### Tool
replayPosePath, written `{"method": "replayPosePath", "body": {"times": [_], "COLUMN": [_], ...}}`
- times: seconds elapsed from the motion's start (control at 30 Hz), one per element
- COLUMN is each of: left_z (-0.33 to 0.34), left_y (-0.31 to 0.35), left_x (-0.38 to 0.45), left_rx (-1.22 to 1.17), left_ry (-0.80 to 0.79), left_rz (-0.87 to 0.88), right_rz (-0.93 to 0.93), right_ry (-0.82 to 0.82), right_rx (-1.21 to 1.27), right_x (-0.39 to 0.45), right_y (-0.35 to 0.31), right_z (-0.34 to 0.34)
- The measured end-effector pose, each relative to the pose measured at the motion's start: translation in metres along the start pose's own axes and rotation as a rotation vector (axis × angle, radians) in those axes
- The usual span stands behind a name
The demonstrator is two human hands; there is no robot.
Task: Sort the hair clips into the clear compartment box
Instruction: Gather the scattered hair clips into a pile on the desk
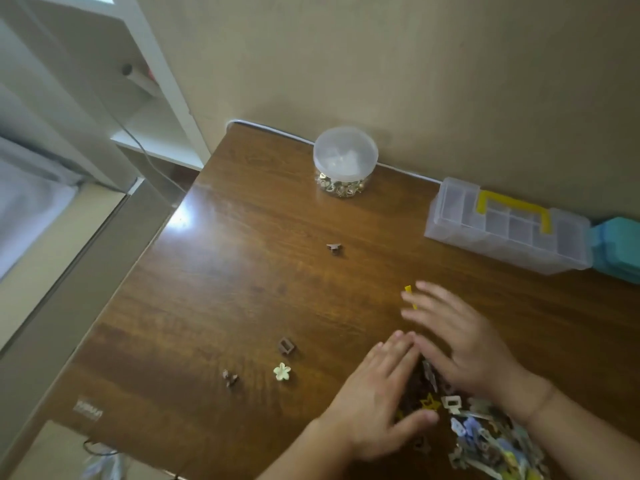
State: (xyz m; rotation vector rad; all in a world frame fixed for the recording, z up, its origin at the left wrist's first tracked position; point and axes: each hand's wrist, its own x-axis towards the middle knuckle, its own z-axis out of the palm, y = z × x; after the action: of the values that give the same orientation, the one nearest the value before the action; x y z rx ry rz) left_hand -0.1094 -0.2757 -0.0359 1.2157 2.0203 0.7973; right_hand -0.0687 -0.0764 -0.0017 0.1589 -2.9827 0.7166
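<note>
A heap of mixed hair clips (485, 434) lies at the near right of the wooden table (242, 271). My left hand (377, 396) and my right hand (464, 341) lie flat with straight fingers over the heap's far side, fingertips nearly meeting. Stray clips sit apart: a cream flower clip (282, 371), a brown square clip (286, 346), a small brown clip (230, 378), another brown clip (334, 247), and a yellow clip (409, 295) by my right fingertips. The clear compartment box (505, 226), shut, with a yellow handle, stands by the wall at right.
A round clear tub (345, 161) with a lid, holding gold-coloured pieces, stands at the back by the wall. A teal case (618, 247) sits right of the box. A white cable (277, 131) runs along the table's back edge. White shelving stands at the left.
</note>
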Motion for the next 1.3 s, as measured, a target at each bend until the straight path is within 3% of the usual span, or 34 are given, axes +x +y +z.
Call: {"method": "replayPosePath", "body": {"times": [0.07, 0.17, 0.27, 0.33, 0.4, 0.6, 0.8, 0.97, 1.07, 1.2, 1.3], "left_z": [-0.011, -0.026, -0.04, -0.046, -0.044, -0.014, 0.023, 0.052, 0.063, 0.058, 0.056], "left_y": [-0.005, -0.038, -0.078, -0.095, -0.102, -0.069, -0.023, 0.007, 0.017, 0.007, 0.001], "left_x": [-0.013, -0.046, -0.081, -0.097, -0.103, -0.07, -0.039, -0.027, -0.021, -0.024, -0.027], "left_rx": [0.031, 0.151, 0.309, 0.378, 0.352, 0.248, 0.189, 0.149, 0.154, 0.168, 0.151], "left_ry": [0.096, 0.432, 0.658, 0.647, 0.597, 0.439, 0.278, 0.232, 0.217, 0.295, 0.324], "left_rz": [-0.001, -0.024, -0.273, -0.499, -0.586, -0.323, -0.169, -0.142, -0.114, -0.097, -0.109], "right_rz": [0.036, 0.049, 0.056, 0.066, 0.064, 0.048, 0.128, 0.138, 0.161, 0.492, 0.731], "right_ry": [-0.034, -0.224, -0.396, -0.451, -0.467, -0.545, -0.542, -0.48, -0.311, 0.02, 0.13], "right_rx": [-0.041, -0.098, -0.207, -0.269, -0.296, -0.229, -0.143, -0.123, -0.144, 0.084, 0.143], "right_x": [0.053, 0.12, 0.15, 0.145, 0.123, 0.025, -0.056, -0.106, -0.122, -0.169, -0.198], "right_y": [-0.011, -0.027, -0.034, -0.028, -0.017, 0.015, 0.015, 0.001, 0.002, 0.016, 0.016], "right_z": [0.01, 0.036, 0.058, 0.06, 0.053, 0.017, 0.008, 0.016, 0.013, 0.005, 0.018]}}
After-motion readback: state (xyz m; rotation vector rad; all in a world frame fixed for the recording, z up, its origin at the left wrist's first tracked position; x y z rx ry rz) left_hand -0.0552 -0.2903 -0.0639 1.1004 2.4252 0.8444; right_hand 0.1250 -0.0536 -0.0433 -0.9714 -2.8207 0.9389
